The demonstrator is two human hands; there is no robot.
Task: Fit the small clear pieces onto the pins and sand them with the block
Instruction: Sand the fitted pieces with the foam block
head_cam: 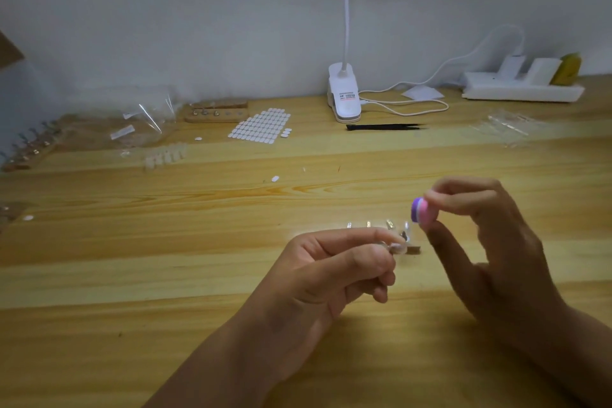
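The left hand (331, 272) pinches a small clear piece (398, 247) between the thumb and the first fingers, low over the wooden table (165, 275) and just in front of a row of pins (377, 225). The picture is blurred there, so I cannot tell if the piece already sits on a pin. The right hand (496, 242) pinches the purple and pink sanding block (422, 214) between thumb tip and index fingertip, with the other fingers loosely spread. The block is near the piece but apart from it. The piece looks very light, thin and smooth, so I judge that it may slip or crack under hard pressure. It is better to hold it by the edges, or by the pin under it, and leave the top free. The block seems light and a little soft.
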